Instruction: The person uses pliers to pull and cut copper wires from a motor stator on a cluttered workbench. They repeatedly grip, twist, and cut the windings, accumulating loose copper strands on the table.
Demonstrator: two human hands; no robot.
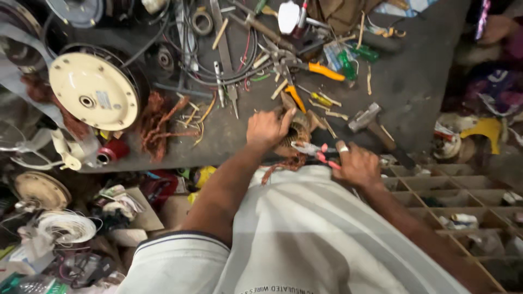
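Observation:
My left hand (267, 129) grips a round motor stator with copper windings (298, 130) at the near edge of the dark workbench (239, 136). My right hand (357, 164) holds red-handled pliers (315, 151), with the jaws pointing left at the stator's lower side. Loose reddish copper wire (283, 166) hangs below the stator against my white shirt. A ring sits on a finger of my right hand.
Orange-handled pliers (310, 68), a hammer (366, 118), screwdrivers, wooden sticks and cables litter the bench. A cream round motor cover (93, 90) and a tangle of copper wire (158, 122) lie at left. Wooden compartments (452, 201) stand at right; fan parts and wire coils lie below left.

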